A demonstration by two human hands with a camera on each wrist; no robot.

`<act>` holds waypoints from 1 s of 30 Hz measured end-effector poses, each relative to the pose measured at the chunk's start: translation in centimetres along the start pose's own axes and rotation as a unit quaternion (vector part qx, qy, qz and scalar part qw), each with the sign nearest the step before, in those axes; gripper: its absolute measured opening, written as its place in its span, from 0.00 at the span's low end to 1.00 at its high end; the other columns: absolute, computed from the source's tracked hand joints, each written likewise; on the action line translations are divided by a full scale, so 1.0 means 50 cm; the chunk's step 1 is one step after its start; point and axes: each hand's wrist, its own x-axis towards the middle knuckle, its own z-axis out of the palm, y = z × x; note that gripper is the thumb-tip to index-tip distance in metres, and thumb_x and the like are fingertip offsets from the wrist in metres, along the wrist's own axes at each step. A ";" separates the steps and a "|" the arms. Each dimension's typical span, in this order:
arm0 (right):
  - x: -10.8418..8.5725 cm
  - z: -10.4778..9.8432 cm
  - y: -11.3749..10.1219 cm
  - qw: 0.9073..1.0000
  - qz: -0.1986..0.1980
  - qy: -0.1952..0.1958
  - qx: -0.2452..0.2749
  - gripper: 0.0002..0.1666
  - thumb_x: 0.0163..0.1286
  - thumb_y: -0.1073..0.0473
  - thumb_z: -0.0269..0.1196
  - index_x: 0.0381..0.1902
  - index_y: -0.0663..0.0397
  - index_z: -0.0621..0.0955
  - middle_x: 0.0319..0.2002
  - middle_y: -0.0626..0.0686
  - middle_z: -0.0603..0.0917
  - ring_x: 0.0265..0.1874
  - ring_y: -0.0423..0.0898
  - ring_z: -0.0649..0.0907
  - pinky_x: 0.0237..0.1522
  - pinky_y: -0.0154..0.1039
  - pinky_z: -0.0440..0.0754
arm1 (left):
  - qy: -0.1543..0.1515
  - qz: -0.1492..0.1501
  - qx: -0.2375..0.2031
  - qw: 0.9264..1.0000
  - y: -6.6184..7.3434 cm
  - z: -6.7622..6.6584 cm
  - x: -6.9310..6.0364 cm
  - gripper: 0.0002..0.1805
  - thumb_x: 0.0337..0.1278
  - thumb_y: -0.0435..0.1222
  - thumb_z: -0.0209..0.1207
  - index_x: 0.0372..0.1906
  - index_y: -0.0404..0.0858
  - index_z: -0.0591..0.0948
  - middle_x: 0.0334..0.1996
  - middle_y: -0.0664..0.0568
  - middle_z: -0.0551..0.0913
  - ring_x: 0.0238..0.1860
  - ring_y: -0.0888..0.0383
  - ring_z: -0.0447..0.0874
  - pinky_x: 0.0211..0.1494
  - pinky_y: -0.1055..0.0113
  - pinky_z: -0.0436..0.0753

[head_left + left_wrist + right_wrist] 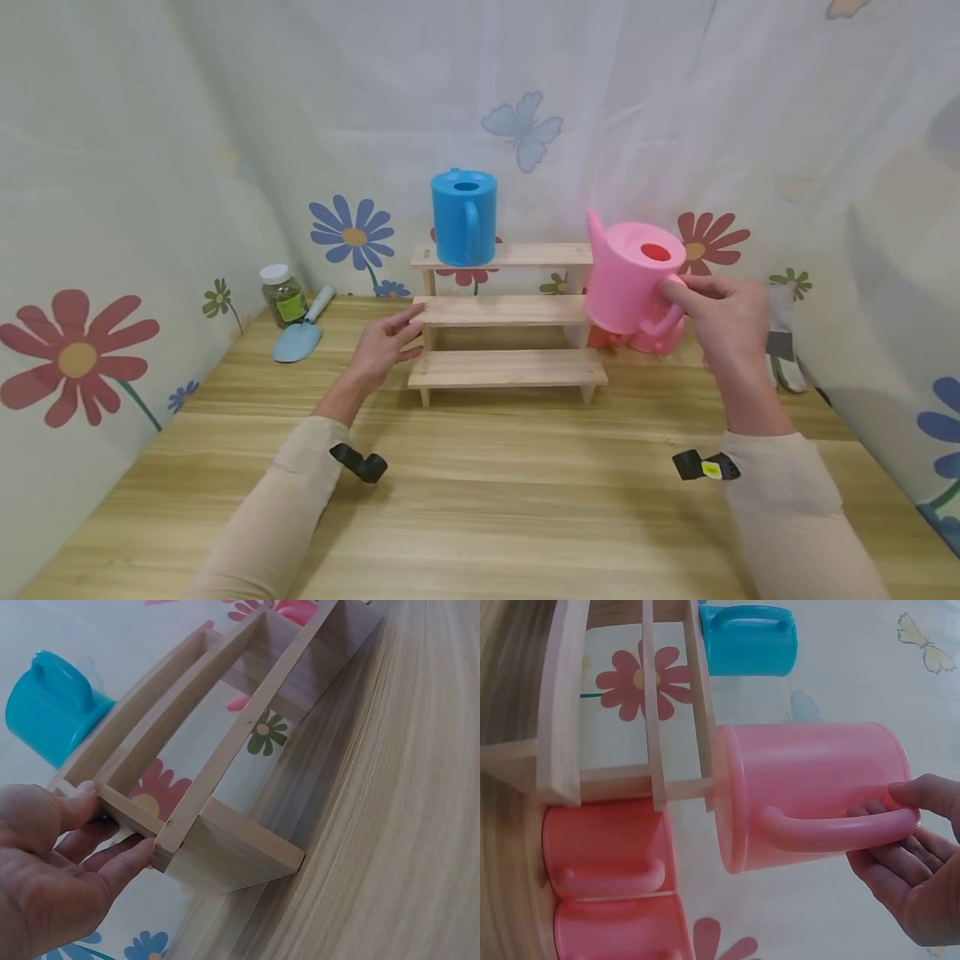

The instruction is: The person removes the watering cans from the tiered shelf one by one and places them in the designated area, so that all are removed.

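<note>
A three-tier wooden stand point(504, 310) stands on the table. My left hand point(381, 343) holds its left end, thumb at the middle board and fingers by the side, as the left wrist view shows; some fingertips are hidden. A pink watering can point(628, 279), spout up at left, is held in the air at the stand's right end. My right hand point(727, 321) grips it by its handle point(840, 831), thumb on one side and fingers curled on the other. On the top board's left part sits a blue watering can point(453, 221).
Two more pinkish-red watering cans point(615, 847) stand side by side right of the stand. A white-lidded jar point(285, 297) and a light-blue trowel point(298, 340) are at the table's back left. A grey-and-white item point(783, 346), partly hidden, lies beyond my right wrist. Flowered curtain surrounds the table.
</note>
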 end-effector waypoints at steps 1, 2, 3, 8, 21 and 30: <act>-0.002 -0.007 0.005 1.000 0.002 -0.003 -0.005 0.35 0.59 0.36 0.72 0.54 0.56 0.86 0.32 0.39 0.87 0.48 0.43 0.76 0.45 0.37 0.76 | 0.001 0.001 0.002 1.000 0.000 0.001 0.001 0.26 0.76 0.37 0.52 0.74 0.40 0.68 0.77 0.50 0.58 0.72 0.48 0.63 0.65 0.50 0.77; -0.003 -0.014 0.010 1.000 0.001 -0.006 -0.010 0.36 0.59 0.36 0.72 0.55 0.57 0.86 0.31 0.37 0.87 0.48 0.44 0.76 0.46 0.38 0.75 | 0.002 0.001 0.003 1.000 0.000 0.001 0.002 0.26 0.76 0.37 0.52 0.74 0.40 0.68 0.77 0.49 0.59 0.72 0.48 0.63 0.65 0.50 0.77; -0.003 -0.021 0.014 1.000 0.001 -0.009 -0.017 0.37 0.59 0.35 0.72 0.55 0.57 0.86 0.29 0.36 0.87 0.48 0.44 0.76 0.45 0.38 0.74 | 0.003 0.002 0.003 1.000 0.000 0.001 0.003 0.26 0.76 0.37 0.52 0.74 0.40 0.68 0.77 0.49 0.59 0.72 0.48 0.63 0.64 0.51 0.77; 0.009 -0.055 0.030 0.997 -0.024 -0.036 -0.060 0.37 0.59 0.36 0.72 0.53 0.62 0.86 0.25 0.34 0.86 0.42 0.43 0.76 0.39 0.37 0.74 | 0.001 0.000 -0.007 1.000 -0.001 0.000 0.006 0.26 0.76 0.36 0.51 0.75 0.39 0.67 0.77 0.48 0.58 0.72 0.46 0.63 0.65 0.52 0.77; 0.042 -0.128 0.070 0.975 -0.035 -0.159 -0.152 0.33 0.62 0.42 0.73 0.50 0.66 0.86 0.32 0.51 0.90 0.37 0.39 0.83 0.32 0.35 0.84 | -0.002 -0.006 -0.014 1.000 -0.004 0.003 0.007 0.26 0.76 0.36 0.52 0.75 0.39 0.67 0.77 0.49 0.57 0.72 0.46 0.63 0.66 0.50 0.76; 0.067 -0.094 0.096 0.956 -0.022 -0.219 -0.192 0.30 0.62 0.44 0.73 0.46 0.67 0.87 0.33 0.52 0.88 0.40 0.52 0.82 0.35 0.36 0.84 | -0.002 -0.003 -0.013 1.000 -0.001 0.001 0.007 0.26 0.76 0.35 0.51 0.75 0.39 0.67 0.77 0.49 0.57 0.72 0.47 0.63 0.65 0.52 0.78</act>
